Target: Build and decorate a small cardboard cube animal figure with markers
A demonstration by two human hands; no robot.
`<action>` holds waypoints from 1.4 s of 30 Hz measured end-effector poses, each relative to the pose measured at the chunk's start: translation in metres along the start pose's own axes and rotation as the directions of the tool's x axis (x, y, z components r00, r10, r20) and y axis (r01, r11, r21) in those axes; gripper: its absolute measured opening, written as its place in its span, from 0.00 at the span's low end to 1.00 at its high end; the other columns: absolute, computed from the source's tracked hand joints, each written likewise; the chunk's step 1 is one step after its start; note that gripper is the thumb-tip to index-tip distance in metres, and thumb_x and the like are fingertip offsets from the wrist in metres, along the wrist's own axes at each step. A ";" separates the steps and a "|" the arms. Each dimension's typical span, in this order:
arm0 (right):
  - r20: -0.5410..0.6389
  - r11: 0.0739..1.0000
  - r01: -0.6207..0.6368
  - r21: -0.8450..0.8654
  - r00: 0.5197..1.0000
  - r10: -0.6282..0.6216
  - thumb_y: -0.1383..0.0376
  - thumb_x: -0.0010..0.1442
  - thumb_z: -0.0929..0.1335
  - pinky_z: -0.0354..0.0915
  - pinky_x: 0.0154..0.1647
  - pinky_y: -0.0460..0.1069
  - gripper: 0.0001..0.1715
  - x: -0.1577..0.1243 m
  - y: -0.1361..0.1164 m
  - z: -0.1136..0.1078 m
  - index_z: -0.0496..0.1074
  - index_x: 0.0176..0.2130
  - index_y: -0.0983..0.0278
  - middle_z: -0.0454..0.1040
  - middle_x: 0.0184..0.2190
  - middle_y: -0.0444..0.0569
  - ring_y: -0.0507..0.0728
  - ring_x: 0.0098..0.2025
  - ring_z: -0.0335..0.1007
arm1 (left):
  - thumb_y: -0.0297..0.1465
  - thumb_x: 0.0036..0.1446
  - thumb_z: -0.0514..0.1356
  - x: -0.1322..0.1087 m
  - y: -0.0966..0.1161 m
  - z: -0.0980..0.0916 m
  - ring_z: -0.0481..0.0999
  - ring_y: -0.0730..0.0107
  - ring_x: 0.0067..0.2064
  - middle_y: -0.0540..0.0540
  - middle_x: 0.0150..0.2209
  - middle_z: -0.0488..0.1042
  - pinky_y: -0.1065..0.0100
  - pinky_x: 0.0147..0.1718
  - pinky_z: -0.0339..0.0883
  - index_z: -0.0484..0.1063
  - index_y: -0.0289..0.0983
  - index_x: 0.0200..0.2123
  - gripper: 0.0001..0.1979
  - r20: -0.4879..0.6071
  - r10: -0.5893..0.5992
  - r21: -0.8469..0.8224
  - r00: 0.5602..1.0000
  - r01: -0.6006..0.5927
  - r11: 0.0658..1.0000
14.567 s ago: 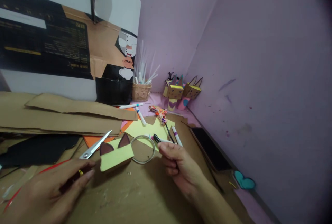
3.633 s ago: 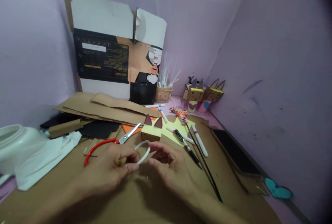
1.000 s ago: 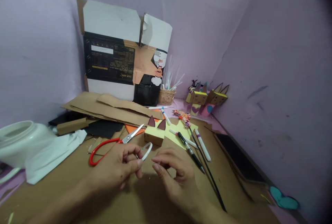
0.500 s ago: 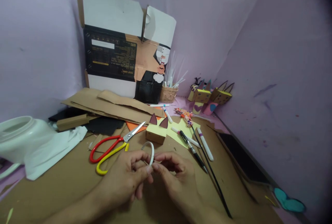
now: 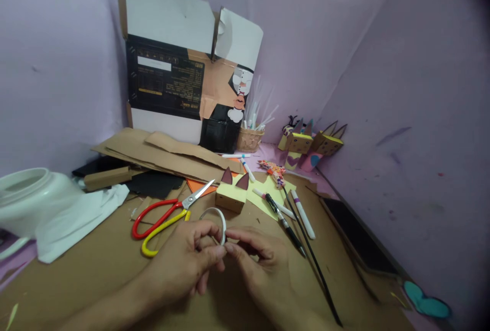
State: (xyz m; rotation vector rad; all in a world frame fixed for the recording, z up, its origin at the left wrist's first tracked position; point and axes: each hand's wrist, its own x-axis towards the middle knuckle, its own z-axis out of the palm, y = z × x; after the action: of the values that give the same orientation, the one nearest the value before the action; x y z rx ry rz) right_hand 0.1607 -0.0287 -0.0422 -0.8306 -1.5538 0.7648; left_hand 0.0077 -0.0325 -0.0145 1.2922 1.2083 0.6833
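Observation:
In the head view a thin white strip (image 5: 222,222), curved into a loop, rises from between the fingers of my left hand (image 5: 190,254), which is closed on its lower part. My right hand (image 5: 262,264) has thumb and forefinger pinched at the strip's right edge, tips close to the left thumb. What lies between those tips is mostly hidden. Just beyond the hands sits a small cardboard box (image 5: 230,195) with a yellow top and two dark pointed ears. Scissors (image 5: 164,221) with one red and one yellow handle lie to the left, blades pointing away.
On the right lie a black pen (image 5: 285,225), a white marker (image 5: 303,214) and a dark stick (image 5: 314,259). A white pot (image 5: 57,213) stands left. Behind are cardboard sheets (image 5: 168,157), an upright flattened carton (image 5: 184,80), a basket (image 5: 250,139) and eared cardboard figures (image 5: 300,142).
The white loop has tilted slightly to the left and sits a little lower in my fingers. My right fingertips have straightened slightly against it. The things on the table stay put.

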 end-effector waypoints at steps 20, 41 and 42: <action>-0.020 0.993 -0.117 0.018 0.993 0.117 0.72 0.50 0.70 0.69 0.25 0.44 0.05 -0.002 0.003 0.003 0.78 0.29 0.64 0.79 0.25 0.48 0.53 0.26 0.75 | 0.39 0.46 0.58 0.002 -0.001 0.003 0.62 0.80 0.11 0.55 0.18 0.72 0.78 0.10 0.51 0.65 0.38 0.28 0.11 -0.011 -0.020 -0.010 1.000 0.020 1.000; -0.003 0.998 -0.065 0.022 0.998 0.065 0.74 0.51 0.69 0.70 0.28 0.44 0.07 -0.002 0.003 0.004 0.77 0.28 0.64 0.79 0.27 0.47 0.53 0.29 0.75 | 0.37 0.48 0.56 0.001 -0.003 0.004 0.62 0.82 0.11 0.54 0.19 0.72 0.80 0.09 0.50 0.64 0.37 0.27 0.09 -0.014 0.012 0.002 1.000 -0.012 1.000; 0.004 0.997 -0.074 0.026 0.997 0.074 0.74 0.51 0.69 0.70 0.29 0.44 0.07 -0.002 0.002 0.004 0.76 0.27 0.64 0.78 0.27 0.48 0.53 0.29 0.75 | 0.37 0.48 0.56 0.002 -0.003 0.004 0.62 0.82 0.11 0.54 0.19 0.71 0.80 0.09 0.50 0.64 0.37 0.27 0.09 -0.016 0.012 0.001 1.000 -0.012 1.000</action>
State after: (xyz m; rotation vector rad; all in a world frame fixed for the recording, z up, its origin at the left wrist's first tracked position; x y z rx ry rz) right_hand 0.1574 -0.0291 -0.0458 -0.8727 -1.5193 0.8385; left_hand 0.0112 -0.0331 -0.0184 1.2973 1.2150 0.7033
